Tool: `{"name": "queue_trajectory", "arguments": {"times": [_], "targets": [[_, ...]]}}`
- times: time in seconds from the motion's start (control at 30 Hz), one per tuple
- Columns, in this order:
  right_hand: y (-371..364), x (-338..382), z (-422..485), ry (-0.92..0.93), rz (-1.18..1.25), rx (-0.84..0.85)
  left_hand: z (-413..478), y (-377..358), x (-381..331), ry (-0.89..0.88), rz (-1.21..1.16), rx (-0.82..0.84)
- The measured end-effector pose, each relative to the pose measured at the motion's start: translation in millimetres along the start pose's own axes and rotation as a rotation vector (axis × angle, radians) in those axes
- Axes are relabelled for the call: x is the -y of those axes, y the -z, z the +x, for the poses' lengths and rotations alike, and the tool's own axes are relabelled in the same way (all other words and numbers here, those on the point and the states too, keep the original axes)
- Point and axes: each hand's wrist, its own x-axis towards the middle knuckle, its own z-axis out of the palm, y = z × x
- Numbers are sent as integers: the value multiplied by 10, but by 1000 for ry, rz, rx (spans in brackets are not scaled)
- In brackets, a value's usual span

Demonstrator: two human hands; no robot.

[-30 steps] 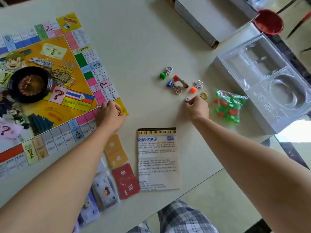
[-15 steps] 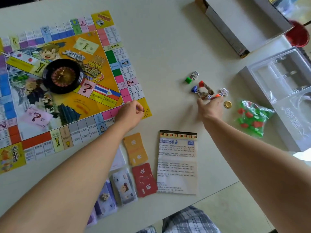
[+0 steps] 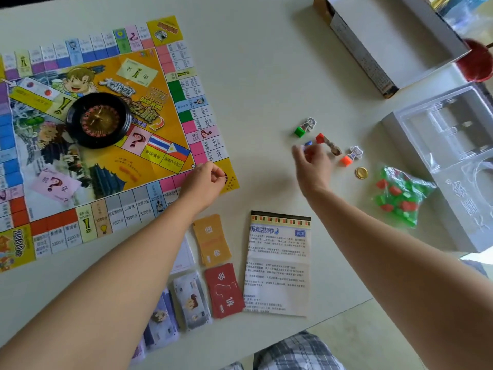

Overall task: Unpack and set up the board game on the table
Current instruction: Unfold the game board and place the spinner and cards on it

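Note:
The colourful game board [image 3: 160,84] lies flat on the left of the table, with a black roulette wheel [image 3: 98,120] on it. My left hand [image 3: 205,180] rests on the board's near right corner, fingers curled, with nothing showing in them. Pawns lie in a cluster to the right: a green-based pawn [image 3: 302,129], a red-based pawn [image 3: 326,142] and an orange-based pawn [image 3: 349,157]. My right hand [image 3: 312,166], blurred, pinches a blue-based pawn [image 3: 308,143] in that cluster. A gold coin [image 3: 361,172] and a bag of red and green houses [image 3: 400,193] lie further right.
Near the front edge lie orange cards [image 3: 212,243], red cards [image 3: 225,291], wrapped play money [image 3: 190,300] and the rule leaflet [image 3: 277,265]. The open box [image 3: 386,41] sits at the back right, the clear plastic insert tray [image 3: 453,145] at the right edge.
My right hand has moved from near the coin up into the pawn cluster and closed on the blue pawn. The view has shifted, and my left hand has stayed on the board's corner.

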Motion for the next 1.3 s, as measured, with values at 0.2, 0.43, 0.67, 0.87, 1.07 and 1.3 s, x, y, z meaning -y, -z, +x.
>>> {"name": "queue_trajectory", "arguments": {"times": [0.2, 0.43, 0.67, 0.87, 1.07, 1.3], "targets": [[-724, 569, -345, 248, -99, 489, -208, 414, 388, 129, 1, -151], [-1723, 1001, -813, 413, -263, 651, -375, 1031, 1200, 285, -66, -310], [-2369, 1217, -909, 323, -392, 565, -16, 1448, 1522, 421, -621, -388], [-2559, 1253, -877, 338, -315, 544, 343, 1637, 1451, 535, -816, -392], [-2665, 1326, -884, 335, -264, 549, 458, 1685, 1553, 545, -766, -400], [-2399, 1269, -960, 284, -181, 547, 223, 1640, 1545, 528, -639, -443]]}}
